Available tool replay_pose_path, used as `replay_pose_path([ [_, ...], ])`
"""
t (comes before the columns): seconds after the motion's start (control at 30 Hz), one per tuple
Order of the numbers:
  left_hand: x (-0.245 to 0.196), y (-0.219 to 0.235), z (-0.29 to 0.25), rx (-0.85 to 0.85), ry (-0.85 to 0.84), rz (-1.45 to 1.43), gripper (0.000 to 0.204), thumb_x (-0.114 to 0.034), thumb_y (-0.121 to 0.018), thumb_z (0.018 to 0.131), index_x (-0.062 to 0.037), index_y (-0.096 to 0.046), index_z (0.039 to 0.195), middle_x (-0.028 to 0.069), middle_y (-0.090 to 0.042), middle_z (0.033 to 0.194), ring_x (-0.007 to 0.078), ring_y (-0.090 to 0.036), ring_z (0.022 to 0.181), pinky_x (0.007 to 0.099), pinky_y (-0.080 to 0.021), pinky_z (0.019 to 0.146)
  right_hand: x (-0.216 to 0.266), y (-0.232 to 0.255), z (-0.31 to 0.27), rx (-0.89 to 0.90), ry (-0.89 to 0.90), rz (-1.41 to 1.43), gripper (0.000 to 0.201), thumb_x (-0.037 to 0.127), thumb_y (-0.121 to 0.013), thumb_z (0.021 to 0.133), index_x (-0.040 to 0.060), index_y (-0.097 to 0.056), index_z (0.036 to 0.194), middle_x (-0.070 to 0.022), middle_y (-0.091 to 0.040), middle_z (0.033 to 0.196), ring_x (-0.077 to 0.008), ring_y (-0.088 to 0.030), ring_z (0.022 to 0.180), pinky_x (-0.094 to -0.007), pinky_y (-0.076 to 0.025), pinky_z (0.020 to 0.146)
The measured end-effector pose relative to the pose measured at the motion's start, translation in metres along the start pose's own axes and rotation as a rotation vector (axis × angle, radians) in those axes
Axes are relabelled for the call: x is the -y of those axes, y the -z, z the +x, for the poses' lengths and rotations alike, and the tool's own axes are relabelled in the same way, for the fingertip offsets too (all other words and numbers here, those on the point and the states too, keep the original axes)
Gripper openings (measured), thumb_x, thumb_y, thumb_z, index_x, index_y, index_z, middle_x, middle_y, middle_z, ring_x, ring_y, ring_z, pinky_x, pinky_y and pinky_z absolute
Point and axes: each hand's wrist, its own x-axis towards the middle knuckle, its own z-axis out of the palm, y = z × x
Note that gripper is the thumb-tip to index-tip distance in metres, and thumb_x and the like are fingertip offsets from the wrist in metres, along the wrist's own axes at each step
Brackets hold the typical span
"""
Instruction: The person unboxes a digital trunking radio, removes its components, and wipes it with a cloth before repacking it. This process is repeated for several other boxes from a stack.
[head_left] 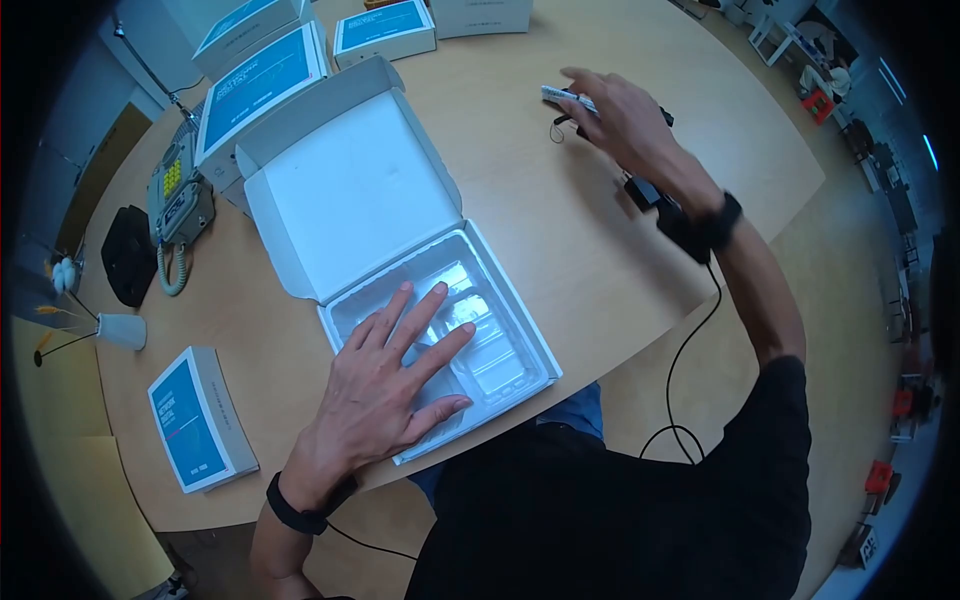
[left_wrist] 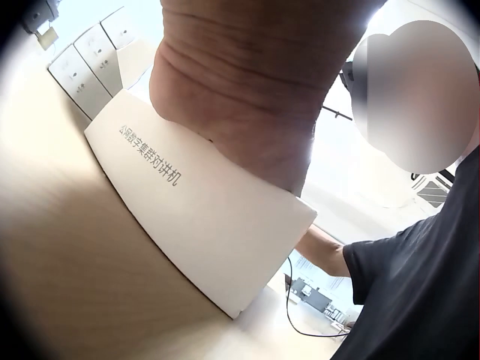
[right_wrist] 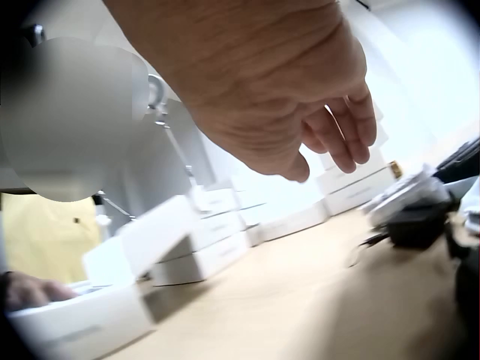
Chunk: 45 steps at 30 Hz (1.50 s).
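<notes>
Left hand (head_left: 385, 385) flat on tray (head_left: 520, 370), fingers spread; right hand (head_left: 620, 120) fingers loosely curled over device (head_left: 565, 97).

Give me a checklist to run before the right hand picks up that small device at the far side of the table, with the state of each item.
1. Open box has its lid folded back: ok.
2. Clear plastic tray sits in the box with bare compartments showing: ok.
3. Left hand lies flat on the tray, fingers spread, steadying it: ok.
4. Right hand is over the small device, fingers loosely curled: ok.
5. Right hand actually touches or grips the device: cannot tell; the right wrist view shows the fingers above the table, holding nothing.
6. Black items and cord near the right wrist are clear of the reach: cannot tell.
</notes>
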Motion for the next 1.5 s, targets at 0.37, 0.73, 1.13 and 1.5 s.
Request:
replay_pose_path([
  [0.37, 0.002, -0.005, -0.003, -0.014, 0.004, -0.007, 0.065, -0.065, -0.059, 0.094, -0.0301, -0.053, 0.149, 0.0126, -0.035, 0.164, 0.0411, -0.039, 0.146, 0.0526, -0.038, 0.115, -0.063, -0.037, 0.041, 0.434, -0.405, 0.408, 0.031, 0.021, -0.061, 0.097, -0.0048, -0.068, 0.111, -0.0109, -0.063, 0.079, -0.0186, -0.065, 0.073, -0.0356, -0.051, 0.068],
  [0.73, 0.018, 0.008, 0.031, -0.471, -0.127, -0.177, 0.039, -0.027, -0.067, 0.099, -0.0057, -0.065, 0.131, 0.0222, -0.057, 0.141, 0.0381, -0.060, 0.126, 0.0463, -0.055, 0.096, -0.083, -0.061, 0.025, 0.215, 0.114, 0.050, 0.029, 0.026, -0.070, 0.097, -0.0001, -0.061, 0.108, -0.0138, -0.067, 0.086, -0.0323, -0.068, 0.080, -0.0433, -0.053, 0.075],
  [1.13, 0.033, 0.002, 0.041, -0.725, -0.079, -0.394, 0.021, -0.010, -0.062, 0.101, -0.0015, -0.069, 0.119, 0.0190, -0.066, 0.123, 0.0286, -0.071, 0.101, 0.0364, -0.060, 0.083, -0.005, -0.006, 0.044, -0.128, -0.050, 0.457, 0.030, 0.018, -0.074, 0.091, 0.0020, -0.060, 0.112, -0.0049, -0.064, 0.080, -0.0177, -0.064, 0.070, -0.0360, -0.051, 0.065],
  [1.5, 0.017, 0.017, 0.031, -0.622, 0.127, -0.893, 0.023, -0.012, -0.068, 0.099, 0.0021, -0.067, 0.117, 0.0095, -0.073, 0.100, 0.0153, -0.071, 0.085, 0.0294, -0.057, 0.071, 0.204, 0.016, -0.023, -0.165, -0.168, 1.268, 0.039, 0.023, -0.077, 0.095, 0.0058, -0.060, 0.125, 0.0038, -0.066, 0.089, -0.0010, -0.052, 0.065, -0.0173, -0.037, 0.054],
])
